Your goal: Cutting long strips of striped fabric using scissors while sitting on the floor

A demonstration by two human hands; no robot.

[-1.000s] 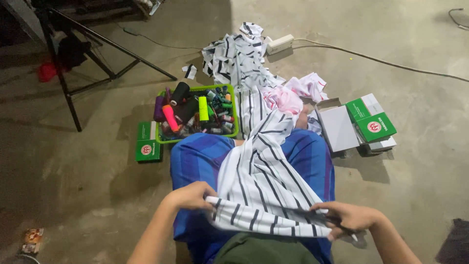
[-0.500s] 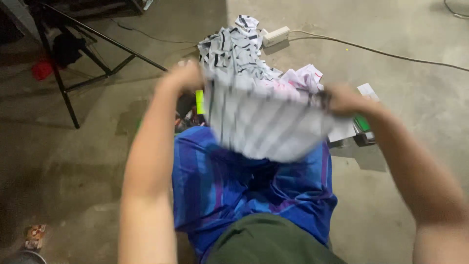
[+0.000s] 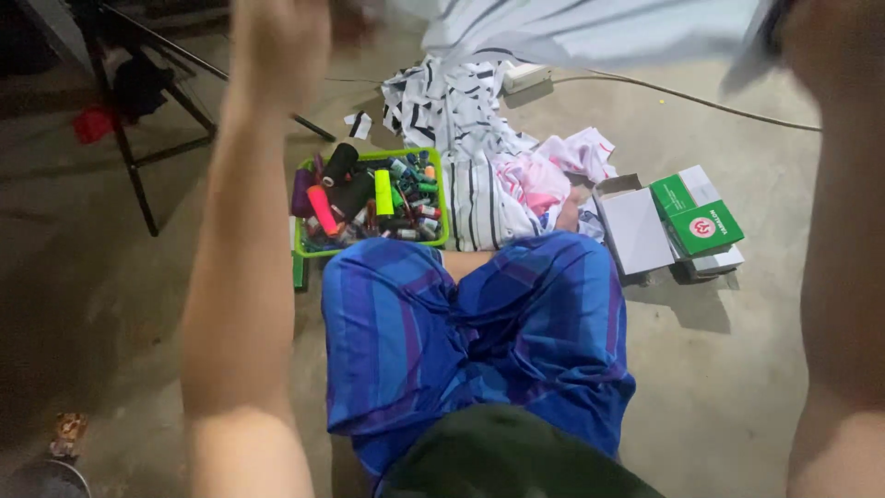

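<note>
Both arms have swung the striped cloth [image 3: 590,28] up from the lap to the top of view; left hand [image 3: 277,37] and right hand [image 3: 820,37] blur, fingers' grip indiscernible.

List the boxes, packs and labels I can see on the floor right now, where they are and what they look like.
Green box: flat, rectangular, round red-and-white emblem, top of the stack right of the knees.
White box: open, plain, beside it on the left.
Green pack: only an edge shows, below the green tray of thread spools.
No screens or signs.
</note>
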